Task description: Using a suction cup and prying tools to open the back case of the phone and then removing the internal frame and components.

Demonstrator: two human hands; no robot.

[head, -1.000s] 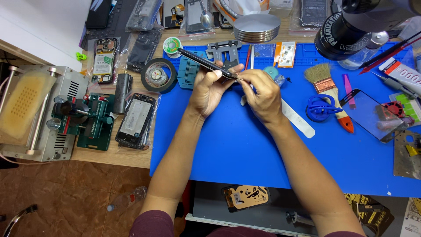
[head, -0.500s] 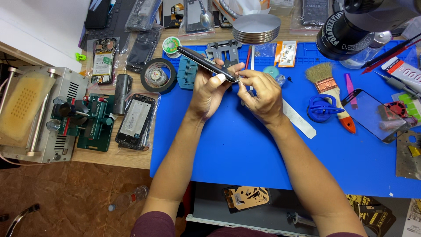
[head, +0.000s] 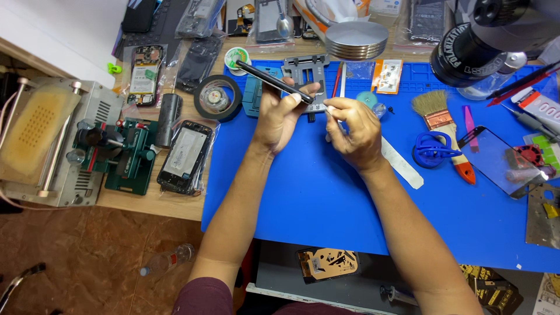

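Shift: right hand (head: 353, 131) drawn slightly away from phone (head: 274, 82) compared with half a second earlier, when both hands met at its near end; small gap now open between them.
Phone: dark, thin, seen edge-on, tilted, held above blue mat (head: 326, 204), near end at left fingertips, far end pointing toward tape roll (head: 217, 97).
Left hand (head: 280, 116): clamped on phone, thumb on top, fingers curled beneath.
Right hand: fingers pinched together on a small pale bit; kind too small to tell.
Meaning: judged a pause between strokes on phone's edge, grip on it unchanged.
Beneath: grey jig (head: 306, 73) on mat, partly hidden by hands.
Around: brush (head: 440, 119), blue suction cup (head: 431, 153), white strip (head: 402, 166) to right; bagged phone (head: 184, 156) and green fixture (head: 125, 160) on wood bench to left.
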